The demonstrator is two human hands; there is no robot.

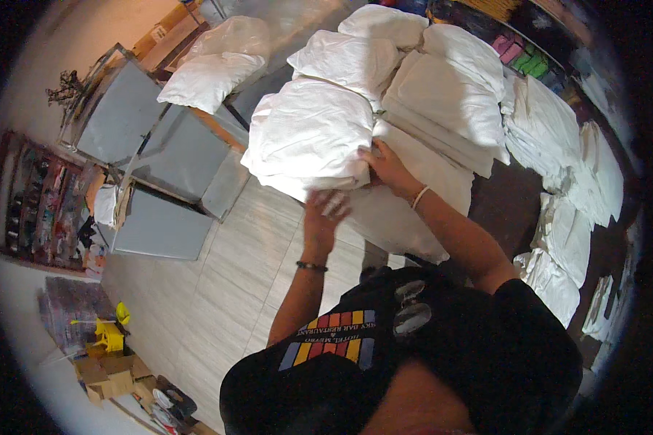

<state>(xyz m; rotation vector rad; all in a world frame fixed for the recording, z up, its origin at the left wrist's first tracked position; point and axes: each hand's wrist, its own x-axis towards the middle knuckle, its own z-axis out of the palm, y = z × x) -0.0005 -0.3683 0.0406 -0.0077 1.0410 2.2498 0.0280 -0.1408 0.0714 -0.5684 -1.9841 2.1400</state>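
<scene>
A thick bundle of folded white linen lies at the near end of a table heaped with white sheets. My right hand presses against the bundle's right edge, fingers tucked under a fold. My left hand is just below the bundle's front edge, blurred, fingers spread, and I cannot tell whether it touches the cloth. A dark band sits on my left wrist, a pale one on my right.
More folded white stacks cover the table and continue down the right side. Grey metal cabinets with a white bag on top stand left. A tiled floor, a yellow object and cardboard lie below.
</scene>
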